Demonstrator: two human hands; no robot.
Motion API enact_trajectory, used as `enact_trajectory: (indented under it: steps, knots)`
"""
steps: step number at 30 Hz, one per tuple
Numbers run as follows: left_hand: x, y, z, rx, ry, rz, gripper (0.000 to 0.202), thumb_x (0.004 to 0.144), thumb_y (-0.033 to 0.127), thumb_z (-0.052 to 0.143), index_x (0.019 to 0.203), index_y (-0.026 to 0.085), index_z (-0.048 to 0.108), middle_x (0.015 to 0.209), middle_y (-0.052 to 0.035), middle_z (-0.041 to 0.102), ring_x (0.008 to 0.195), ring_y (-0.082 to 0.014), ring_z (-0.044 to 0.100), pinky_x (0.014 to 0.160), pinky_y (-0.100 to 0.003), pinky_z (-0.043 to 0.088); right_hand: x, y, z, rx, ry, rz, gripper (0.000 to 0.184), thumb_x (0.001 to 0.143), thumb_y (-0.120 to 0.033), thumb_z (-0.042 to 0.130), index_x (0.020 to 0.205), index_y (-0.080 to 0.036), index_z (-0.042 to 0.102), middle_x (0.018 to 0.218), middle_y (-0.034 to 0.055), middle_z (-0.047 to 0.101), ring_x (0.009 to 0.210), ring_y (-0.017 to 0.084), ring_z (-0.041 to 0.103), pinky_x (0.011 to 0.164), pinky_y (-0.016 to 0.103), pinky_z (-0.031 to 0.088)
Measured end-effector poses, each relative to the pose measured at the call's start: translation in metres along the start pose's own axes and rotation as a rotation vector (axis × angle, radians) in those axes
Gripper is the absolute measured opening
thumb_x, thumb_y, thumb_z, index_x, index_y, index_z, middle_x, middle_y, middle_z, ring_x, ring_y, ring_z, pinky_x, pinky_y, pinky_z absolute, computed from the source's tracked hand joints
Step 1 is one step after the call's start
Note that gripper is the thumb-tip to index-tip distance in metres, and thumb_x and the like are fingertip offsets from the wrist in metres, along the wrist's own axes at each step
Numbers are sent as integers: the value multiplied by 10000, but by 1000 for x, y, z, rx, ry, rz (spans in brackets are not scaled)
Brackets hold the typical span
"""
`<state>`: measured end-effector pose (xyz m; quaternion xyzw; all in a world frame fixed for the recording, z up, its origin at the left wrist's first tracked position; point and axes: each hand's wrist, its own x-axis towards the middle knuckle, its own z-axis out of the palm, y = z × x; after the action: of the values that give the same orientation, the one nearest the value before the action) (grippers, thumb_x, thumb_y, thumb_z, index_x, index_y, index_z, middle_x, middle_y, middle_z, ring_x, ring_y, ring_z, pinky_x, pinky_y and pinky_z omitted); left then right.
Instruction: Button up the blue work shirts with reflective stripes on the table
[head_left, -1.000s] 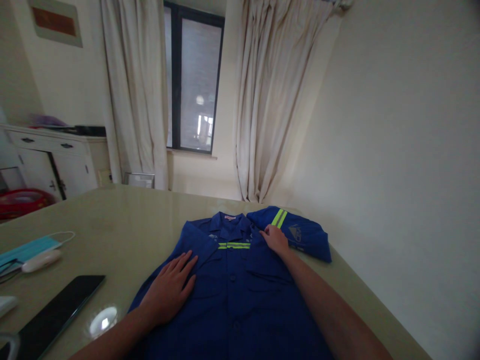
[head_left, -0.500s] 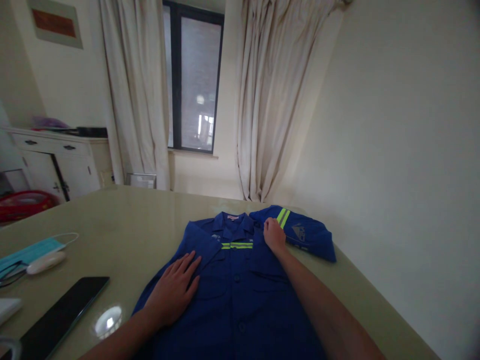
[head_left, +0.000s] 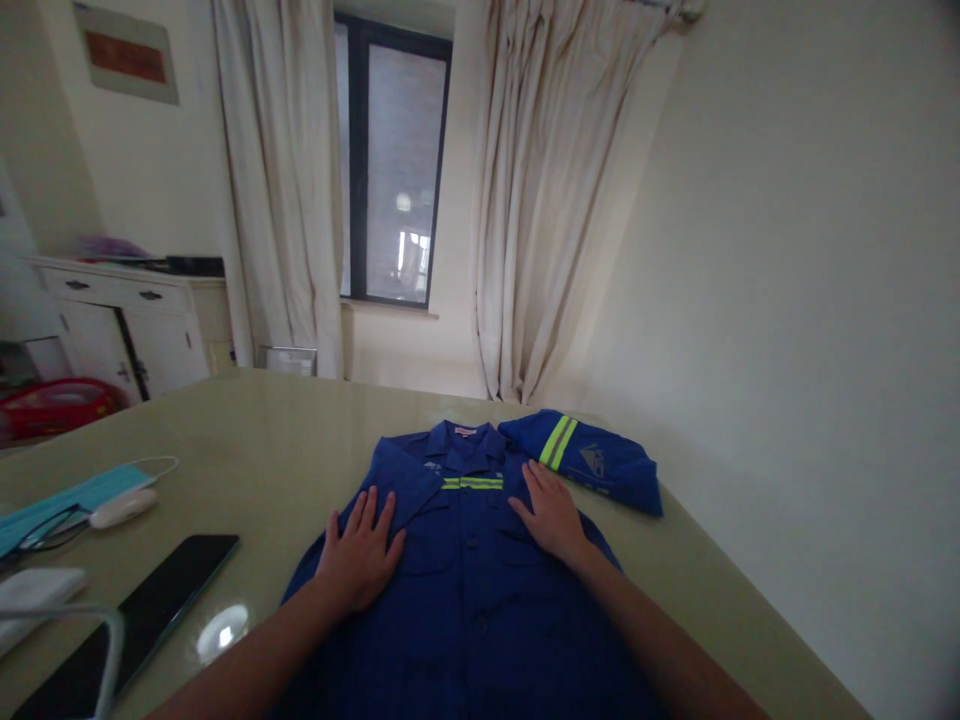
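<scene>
A blue work jacket with a yellow-green reflective stripe across its chest lies buttoned-side up on the table, collar pointing away from me. Its left-hand sleeve is folded in over the front. My left hand rests flat on that side of the jacket, fingers spread. On the opposite side, my right hand also lies open on the cloth, fingers stretched toward the collar. Just beyond my right fingertips is a folded blue garment with a reflective band and a grey printed logo.
On the table, to the left, are a black phone, a light-blue face mask, a white oval object, dark-framed glasses and a white block. A pale cable loops over the phone. A wall borders the right side.
My right hand has gone from closed fingers at the folded garment's edge to lying flat on the jacket, slightly nearer me. My left hand stays on the cloth, fingers more spread.
</scene>
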<state>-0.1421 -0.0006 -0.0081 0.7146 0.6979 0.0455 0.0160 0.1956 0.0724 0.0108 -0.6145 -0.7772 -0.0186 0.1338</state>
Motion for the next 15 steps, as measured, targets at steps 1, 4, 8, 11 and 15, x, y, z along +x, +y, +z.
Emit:
enact_trajectory:
  steps: [1,4,8,11,15]
  knots:
    - [1,-1,0,-9,-18,-3,723,997,555,265,1603,165,211,1672,-181,130,1556,-353,124,1200,-680,131,-17,6,0,-16,-15,24,764,987,-621,396,1571,-129,361,1652,134,290,1533,290,241,1248,447,160]
    - [5,-7,-1,-54,-67,14,753,987,604,264,1606,181,190,1679,-158,106,1561,-330,112,1220,-645,128,-58,30,0,-5,-81,94,804,977,-680,353,1565,-132,379,1644,134,305,1532,305,246,1251,476,163]
    - [4,-16,-2,-122,8,114,797,950,668,362,1577,178,320,1664,-145,233,1542,-337,225,1241,-612,138,-87,55,-15,98,9,65,729,996,-609,345,1524,-117,446,1622,134,360,1520,282,284,1249,458,217]
    - [-15,-22,-3,-144,135,242,626,999,529,377,1508,178,472,1600,-122,415,1479,-301,387,1249,-534,227,-115,60,-37,173,61,79,638,994,-555,380,1447,-137,544,1540,141,490,1445,283,422,1225,455,290]
    - [-77,-35,2,-116,231,505,516,1008,477,458,1502,329,466,1566,-22,483,1370,-238,539,1154,-401,434,-191,64,-62,241,14,117,488,966,-595,460,1194,-235,697,1276,101,700,1196,274,647,1082,405,477]
